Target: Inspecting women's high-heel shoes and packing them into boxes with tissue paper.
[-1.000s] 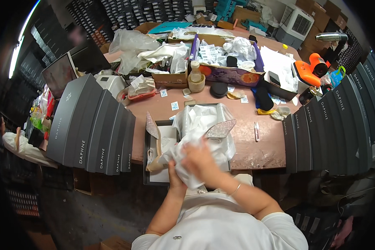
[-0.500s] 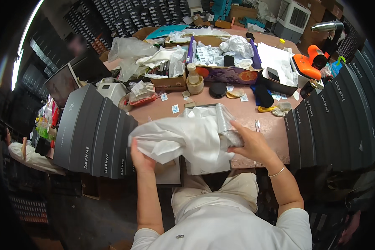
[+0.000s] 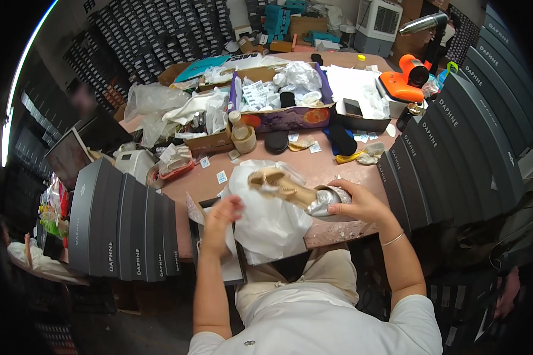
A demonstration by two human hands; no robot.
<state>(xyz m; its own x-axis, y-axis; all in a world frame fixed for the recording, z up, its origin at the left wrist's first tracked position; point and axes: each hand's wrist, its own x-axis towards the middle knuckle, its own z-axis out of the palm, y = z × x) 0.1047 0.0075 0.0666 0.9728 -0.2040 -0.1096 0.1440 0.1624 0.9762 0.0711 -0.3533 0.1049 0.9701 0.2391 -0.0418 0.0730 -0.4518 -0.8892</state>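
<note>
My right hand (image 3: 360,204) grips a light tan shoe (image 3: 287,190) with a silvery, shiny heel part, fingers and thumb closed round the heel end. The shoe is held tilted, its toe pointing left over the crumpled white wrapping sheet (image 3: 257,228), which is spread on the table before me. My left hand (image 3: 219,220) is raised just left of the sheet; its fingers are smeared by motion and nothing shows in them. Partly hidden under my left forearm is an open dark shoebox (image 3: 238,269) with a pale inside.
Dark grey shoeboxes stand in rows at the left (image 3: 109,222) and in a taller row at the right (image 3: 450,154). Farther back are a purple carton (image 3: 284,121) of crumpled paper, a tape roll (image 3: 244,142), a round black tin (image 3: 276,142) and an orange device (image 3: 404,86).
The shoe has come out from the white sheet, which now lies on the table. My left hand has let go of the sheet. The view has shifted, showing the open shoebox at the left.
</note>
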